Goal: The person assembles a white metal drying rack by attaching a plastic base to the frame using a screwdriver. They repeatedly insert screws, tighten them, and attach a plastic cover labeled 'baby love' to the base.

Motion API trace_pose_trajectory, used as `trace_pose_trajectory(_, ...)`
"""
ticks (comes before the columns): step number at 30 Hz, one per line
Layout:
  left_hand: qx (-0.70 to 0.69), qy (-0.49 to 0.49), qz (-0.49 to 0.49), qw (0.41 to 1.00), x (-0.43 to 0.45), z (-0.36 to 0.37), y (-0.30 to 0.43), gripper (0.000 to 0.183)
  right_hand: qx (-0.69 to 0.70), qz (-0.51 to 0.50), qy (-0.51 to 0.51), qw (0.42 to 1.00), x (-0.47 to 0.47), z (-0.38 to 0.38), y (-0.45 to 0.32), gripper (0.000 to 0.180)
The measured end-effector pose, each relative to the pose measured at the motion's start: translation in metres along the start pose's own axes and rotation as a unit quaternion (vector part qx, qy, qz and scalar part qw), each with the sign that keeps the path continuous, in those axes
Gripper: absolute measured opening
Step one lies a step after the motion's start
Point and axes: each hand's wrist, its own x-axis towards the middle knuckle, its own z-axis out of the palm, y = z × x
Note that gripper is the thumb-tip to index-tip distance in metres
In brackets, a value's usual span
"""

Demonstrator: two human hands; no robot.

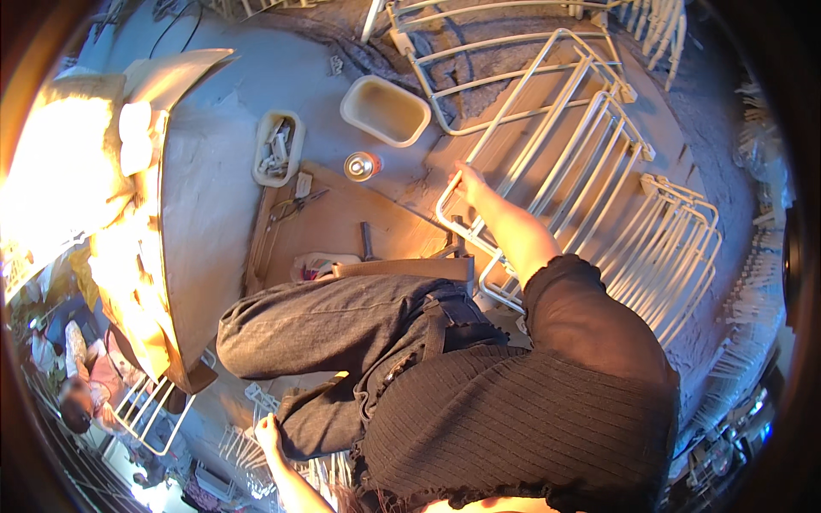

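Observation:
My right hand point(471, 183) grips the near corner of a white coated-tube rack frame point(513, 163). More white tube frames point(667, 237) lean in a row beside it, to the right. My left hand point(268, 433) is low on the left, beside my knee, fingers pinched near a pale, partly see-through piece point(262, 397); whether it holds this piece is unclear. Before me a cream plastic tub point(296, 151) carries small white plastic parts point(277, 151). A second cream tub point(385, 110) stands beyond it, and an orange-sided can point(363, 166) stands between the two.
Pliers point(296, 204) and a dark hammer-like tool point(366, 240) lie on cardboard point(333, 221). A tall cardboard box point(205, 192) blocks the left side. Another person point(106, 381) is at lower left near a white frame point(151, 407). A curved white frame point(500, 45) lies at the back.

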Motion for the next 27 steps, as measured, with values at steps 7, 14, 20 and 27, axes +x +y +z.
trace_pose_trajectory(7, 0.037, -0.016, 0.019, 0.999, 0.005, 0.012, 0.049, 0.028, 0.046, -0.287, 0.071, 0.954, -0.165, -0.004, -0.06, 0.037)
trace_pose_trajectory(14, -0.009, -0.034, 0.056, 0.998, 0.038, 0.035, 0.006, 0.031, 0.302, -0.369, 0.183, 0.86, -0.248, -0.031, -0.172, 0.036)
trace_pose_trajectory(20, -0.12, 0.119, 0.161, 0.972, 0.02, 0.038, 0.074, 0.033, 0.395, -0.382, -0.108, 0.828, -0.342, -0.045, -0.296, 0.037)
trace_pose_trajectory(27, -0.306, 0.136, 0.425, 0.841, -0.084, -0.012, 0.332, 0.06, 0.364, -0.389, -0.571, 0.625, -0.538, 0.067, -0.322, 0.016)
